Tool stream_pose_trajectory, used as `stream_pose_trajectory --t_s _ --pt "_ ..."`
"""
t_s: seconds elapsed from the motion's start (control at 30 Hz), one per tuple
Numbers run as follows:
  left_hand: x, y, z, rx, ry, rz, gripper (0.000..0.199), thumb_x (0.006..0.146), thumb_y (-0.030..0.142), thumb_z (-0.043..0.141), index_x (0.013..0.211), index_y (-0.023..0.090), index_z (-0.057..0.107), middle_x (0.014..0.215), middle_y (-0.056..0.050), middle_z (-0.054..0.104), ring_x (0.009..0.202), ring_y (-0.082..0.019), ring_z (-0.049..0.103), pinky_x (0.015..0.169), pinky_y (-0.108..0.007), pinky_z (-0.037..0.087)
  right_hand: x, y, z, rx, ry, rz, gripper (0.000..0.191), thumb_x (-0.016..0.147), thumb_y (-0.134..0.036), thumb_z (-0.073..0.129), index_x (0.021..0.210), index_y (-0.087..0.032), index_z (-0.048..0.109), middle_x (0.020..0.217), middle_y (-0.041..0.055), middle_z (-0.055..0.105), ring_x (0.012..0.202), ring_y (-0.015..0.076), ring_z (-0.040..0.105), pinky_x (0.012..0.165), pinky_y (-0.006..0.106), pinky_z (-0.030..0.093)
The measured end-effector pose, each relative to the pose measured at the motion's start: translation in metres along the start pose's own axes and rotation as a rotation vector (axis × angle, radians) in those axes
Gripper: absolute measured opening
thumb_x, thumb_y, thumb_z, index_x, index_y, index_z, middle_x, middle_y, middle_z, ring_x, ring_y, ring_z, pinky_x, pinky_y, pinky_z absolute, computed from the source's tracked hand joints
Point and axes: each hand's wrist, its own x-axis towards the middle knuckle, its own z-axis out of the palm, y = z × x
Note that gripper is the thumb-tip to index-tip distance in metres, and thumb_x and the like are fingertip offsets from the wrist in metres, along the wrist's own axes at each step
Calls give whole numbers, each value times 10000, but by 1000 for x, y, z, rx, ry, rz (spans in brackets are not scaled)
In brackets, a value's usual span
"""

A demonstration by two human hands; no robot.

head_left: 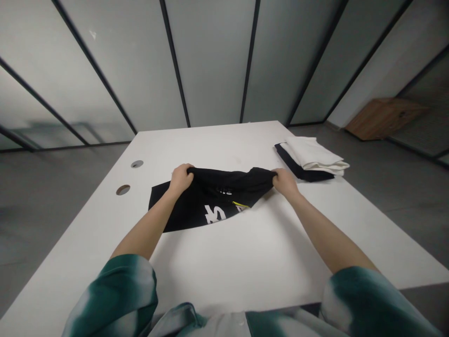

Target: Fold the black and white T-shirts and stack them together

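Observation:
A black T-shirt (196, 206) with white lettering and a thin yellow mark lies partly folded in the middle of the white table. Its far edge is lifted and stretched between my two hands. My left hand (181, 179) pinches that edge near the left, fingers closed on the cloth. At the right end, my right hand (285, 181) grips the black fabric in the same closed way. Part of the print is hidden in the folds, and the left end of the cloth lies flat on the table.
A stack of folded clothes, a white garment (315, 152) over a black one (315, 176), sits on the table (242, 267) at the far right. Two round holes pierce the tabletop at left. Frosted glass panels (213, 61) stand behind; a wooden box-like object (382, 117) is beyond.

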Motion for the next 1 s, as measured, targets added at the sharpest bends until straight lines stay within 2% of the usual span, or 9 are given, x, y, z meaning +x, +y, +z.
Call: stream_pose_trajectory --t_s 0.23,0.37,0.43,0.5,0.63,0.73,0.83,0.9,1.0 --pt "0 -2 -15 -655 -214 -347 279 792 320 522 942 173 705 882 -70 748 857 -251 697 844 -390 554 12 1 -19 607 149 355 96 670 -252 555 761 -245 525 643 -21 550 635 178 570 610 315 516" --pt "-4 5 -35 -678 -673 -430 189 663 302 705 804 178 722 836 -77 759 822 -285 716 791 -400 572 21 -18 -35 274 -206 267 50 681 -256 594 658 -212 602 639 12 598 647 185 556 617 299 481" --pt "6 6 -44 -633 -779 -422 187 623 256 737 792 178 731 820 -69 760 817 -293 722 784 -401 577 36 -29 -38 14 -346 206 57 673 -232 629 623 -206 626 669 34 637 708 212 580 683 319 492" --pt "26 8 -46 -632 -666 -410 229 656 270 717 865 179 736 834 -65 758 823 -290 724 793 -409 581 57 -42 -34 -93 -290 159 48 697 -229 635 698 -198 671 761 61 680 823 251 615 785 355 505" --pt "74 15 -32 -640 -14 -282 484 810 309 588 1275 179 592 1149 -116 711 1104 -281 661 963 -434 521 99 -69 -10 173 117 -65 389 870 -368 515 1217 -225 615 1258 99 630 1220 265 540 1002 429 446" --pt "84 14 -16 -337 235 -59 623 827 302 568 1424 166 450 1408 -146 553 1351 -278 470 1123 -445 377 99 -77 12 258 152 -249 512 908 -470 486 1377 -266 489 1422 89 522 1345 245 444 1073 463 388" --pt "65 -1 1 63 83 89 553 840 362 548 1346 140 539 1390 -165 553 1335 -311 467 1143 -462 333 56 -71 37 150 -31 -324 450 893 -489 516 1249 -229 608 1264 101 639 1218 257 553 1063 461 408" --pt "46 -17 12 248 -103 49 547 864 437 522 1314 131 571 1351 -184 578 1296 -335 500 1115 -476 356 15 -62 55 38 -289 -346 397 888 -480 523 1138 -214 680 1157 108 695 1123 269 613 1039 456 436" --pt "20 -44 29 390 -250 -103 648 906 536 446 1402 123 496 1456 -213 490 1379 -357 416 1118 -505 336 -38 -48 80 -145 -575 -454 479 878 -474 551 1283 -233 635 1345 112 620 1264 297 542 1111 486 368"
